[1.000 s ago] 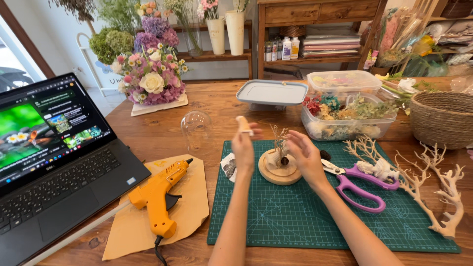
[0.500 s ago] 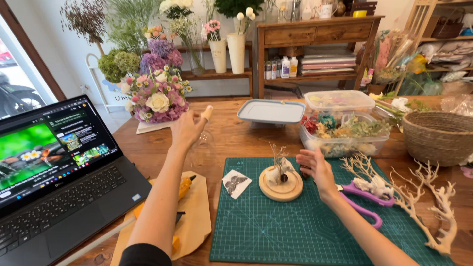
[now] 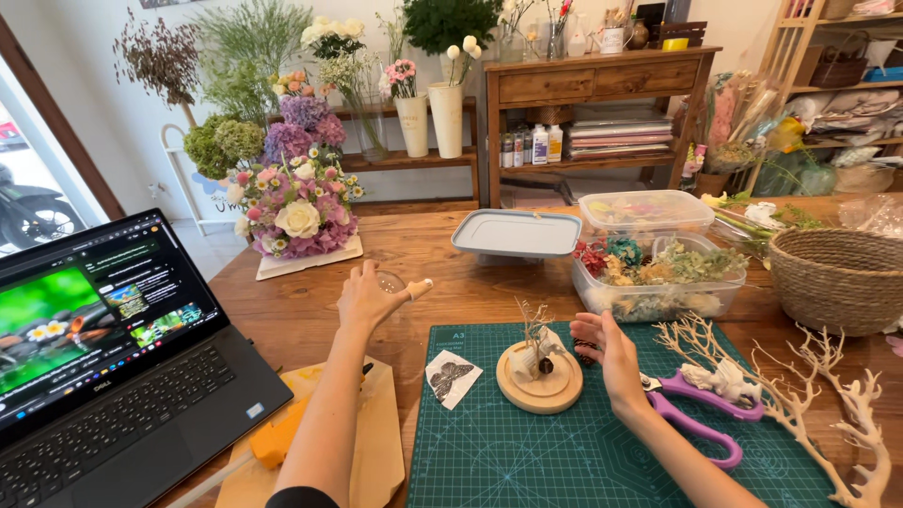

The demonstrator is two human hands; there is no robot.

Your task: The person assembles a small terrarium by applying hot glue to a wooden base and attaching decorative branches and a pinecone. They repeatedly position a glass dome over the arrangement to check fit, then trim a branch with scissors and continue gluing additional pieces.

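Glass dome (image 3: 388,281), clear and rounded, near the middle of the wooden table (image 3: 310,310), just beyond the green cutting mat (image 3: 602,452). Left hand (image 3: 369,299) closed around it, fingers curled. Right hand (image 3: 609,350) loosely spread, fingertips beside the round wooden base (image 3: 540,378) on the mat's far edge. Purple scissors (image 3: 696,414) and pale dry branches (image 3: 809,395) crowd the right side. Laptop (image 3: 113,367) fills the left corner. Flower shelves behind.

- We see a pale wall (image 3: 113,122) behind a wooden console table (image 3: 602,80) with drawers;
- a low shelf (image 3: 404,162) holds vases;
- daylight enters a window (image 3: 28,188) at left.
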